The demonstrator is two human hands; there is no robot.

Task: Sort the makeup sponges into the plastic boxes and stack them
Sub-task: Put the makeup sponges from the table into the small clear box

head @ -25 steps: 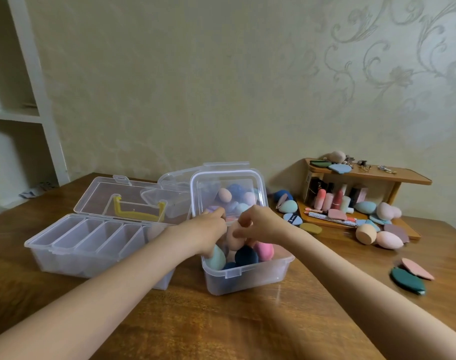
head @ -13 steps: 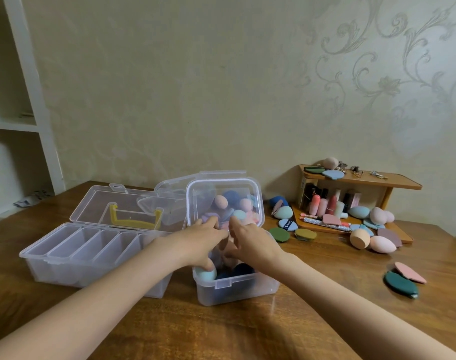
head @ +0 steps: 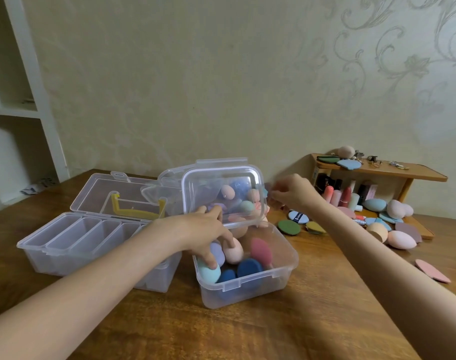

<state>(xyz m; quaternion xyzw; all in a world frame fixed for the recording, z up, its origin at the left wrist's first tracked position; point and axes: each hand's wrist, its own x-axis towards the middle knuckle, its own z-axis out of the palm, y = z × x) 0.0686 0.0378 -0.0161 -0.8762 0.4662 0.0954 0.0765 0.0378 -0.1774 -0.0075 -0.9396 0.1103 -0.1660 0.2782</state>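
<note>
A clear square box (head: 247, 284) stands open in front of me, its lid (head: 221, 188) tilted up behind it. Inside lie several sponges: teal (head: 208, 272), peach (head: 234, 253), rose (head: 260, 252) and dark blue (head: 249, 266). My left hand (head: 203, 232) reaches into the box, fingertips pressing the teal and peach sponges. My right hand (head: 291, 190) is just right of the lid, fingers pinching a small blue sponge (head: 266, 192). A long divided clear box (head: 73, 240) sits open on the left.
A low wooden shelf (head: 377, 170) at the back right holds lipsticks and sponges. Loose puffs lie before it: green (head: 289, 227), olive (head: 315, 227), peach (head: 400, 239). A pink flat sponge (head: 432, 270) lies far right. A white bookcase (head: 27, 100) stands at left.
My right hand has left the square box and moved right and back, past the lid's edge. My left hand stays inside the box on the sponges.
</note>
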